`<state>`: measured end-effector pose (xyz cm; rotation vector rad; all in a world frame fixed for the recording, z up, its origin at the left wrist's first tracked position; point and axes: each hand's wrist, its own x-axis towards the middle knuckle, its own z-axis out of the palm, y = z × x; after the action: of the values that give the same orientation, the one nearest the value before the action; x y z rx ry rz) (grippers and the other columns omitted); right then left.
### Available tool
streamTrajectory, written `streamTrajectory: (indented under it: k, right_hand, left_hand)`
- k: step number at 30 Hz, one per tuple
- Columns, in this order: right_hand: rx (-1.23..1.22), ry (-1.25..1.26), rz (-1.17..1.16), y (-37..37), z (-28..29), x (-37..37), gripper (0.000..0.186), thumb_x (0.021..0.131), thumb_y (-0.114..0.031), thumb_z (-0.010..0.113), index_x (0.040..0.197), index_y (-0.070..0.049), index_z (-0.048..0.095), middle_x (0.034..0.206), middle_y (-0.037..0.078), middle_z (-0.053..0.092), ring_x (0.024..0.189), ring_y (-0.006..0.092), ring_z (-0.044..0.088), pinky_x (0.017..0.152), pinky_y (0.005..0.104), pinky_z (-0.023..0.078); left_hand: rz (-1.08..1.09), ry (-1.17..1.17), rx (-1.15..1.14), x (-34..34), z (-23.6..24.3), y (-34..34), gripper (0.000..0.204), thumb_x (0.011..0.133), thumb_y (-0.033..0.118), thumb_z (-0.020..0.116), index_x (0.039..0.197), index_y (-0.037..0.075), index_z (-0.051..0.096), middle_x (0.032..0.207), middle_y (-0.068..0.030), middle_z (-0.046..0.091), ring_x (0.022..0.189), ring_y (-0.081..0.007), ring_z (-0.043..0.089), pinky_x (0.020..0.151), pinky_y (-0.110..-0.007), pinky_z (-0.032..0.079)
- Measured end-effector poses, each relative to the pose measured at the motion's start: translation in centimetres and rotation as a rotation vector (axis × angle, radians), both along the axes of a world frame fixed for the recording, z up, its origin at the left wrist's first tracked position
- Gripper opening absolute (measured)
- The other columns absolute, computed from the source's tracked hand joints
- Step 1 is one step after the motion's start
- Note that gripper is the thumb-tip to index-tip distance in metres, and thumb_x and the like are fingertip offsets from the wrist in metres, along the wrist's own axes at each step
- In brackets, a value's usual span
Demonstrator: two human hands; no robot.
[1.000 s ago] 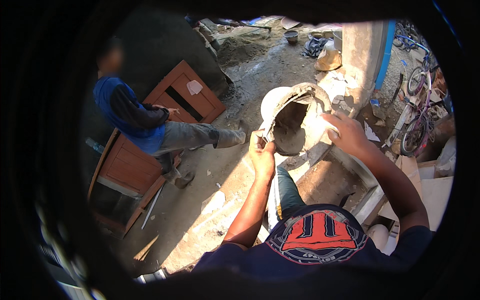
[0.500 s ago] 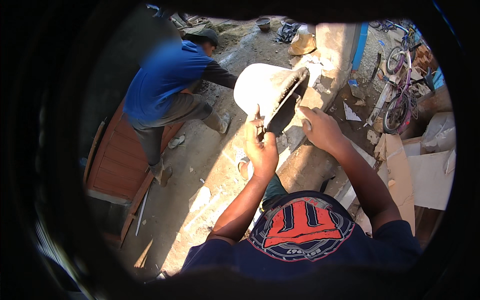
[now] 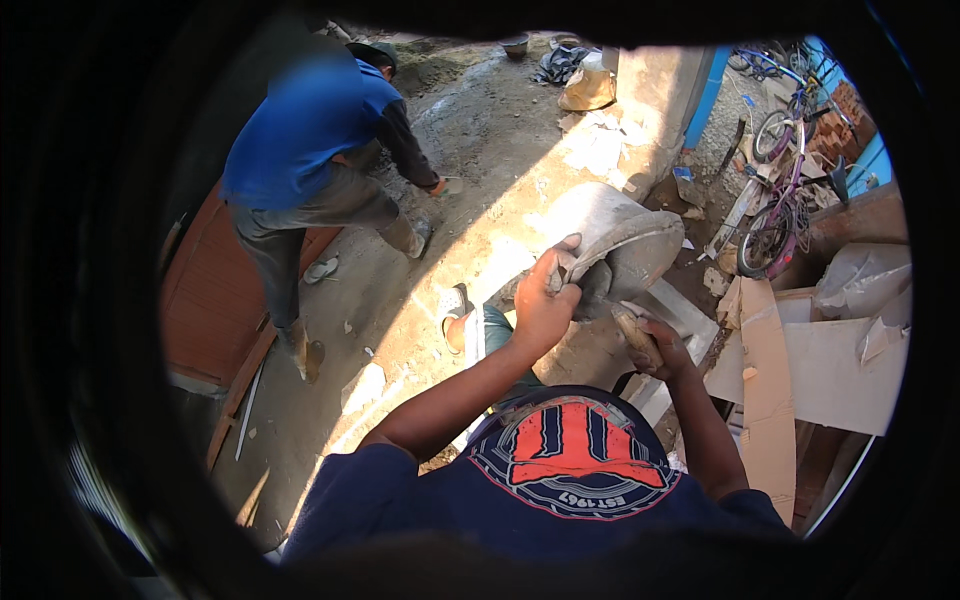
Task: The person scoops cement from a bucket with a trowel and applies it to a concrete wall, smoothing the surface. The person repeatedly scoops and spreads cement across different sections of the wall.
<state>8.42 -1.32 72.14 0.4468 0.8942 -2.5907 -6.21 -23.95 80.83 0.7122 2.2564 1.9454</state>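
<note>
A pale, mortar-stained bucket (image 3: 592, 212) is tilted in front of me, its mouth turned to the right and toward me. My left hand (image 3: 545, 305) is closed on the near edge of its rim, thumb and fingers on either side. In my right hand (image 3: 670, 352) is a trowel (image 3: 634, 338), held by its pale, dirty handle. The grey trowel blade reaches up to the bucket's mouth; I cannot tell whether it touches the inside. What lies deep in the bucket is hidden.
A co-worker in a blue shirt (image 3: 310, 125) bends over the ground at left, a small flat tool (image 3: 452, 186) in hand. Wooden panels (image 3: 240, 295) lie behind them. At right are a purple bicycle (image 3: 790, 190), cardboard (image 3: 768, 390) and boards. A sack (image 3: 588, 85) stands ahead.
The bucket has come lower and nearer and turned, so its mouth shows more. My right hand has moved down from the rim, and the trowel handle now shows. The co-worker's arm has drawn back left.
</note>
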Motion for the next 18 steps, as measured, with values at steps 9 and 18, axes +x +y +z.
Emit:
streamTrajectory:
  k: [9,18]
  right_hand:
    - [0.291,0.264,-0.148,-1.3,6.4,1.3,0.048,0.107,-0.026,0.056,0.15,-0.006,0.052,0.103,0.014,0.07,0.06,0.0129,0.059,0.039,0.0239,0.044]
    - [1.99,0.672,-0.331,0.0,3.7,0.7,0.056,0.099,-0.024,0.066,0.155,-0.021,0.056,0.127,0.021,0.065,0.105,0.0425,0.07,0.088,0.0484,0.06]
  left_hand:
    - [0.076,-0.382,0.279,-4.4,3.3,-1.1,0.03,0.09,-0.007,0.051,0.112,0.012,0.061,0.099,-0.002,0.068,0.079,-0.0128,0.069,0.064,-0.036,0.065]
    - [0.079,-0.584,0.379,-5.8,10.1,-5.0,0.02,0.091,0.002,0.054,0.099,0.017,0.065,0.086,0.002,0.065,0.074,-0.0146,0.066,0.062,-0.043,0.061]
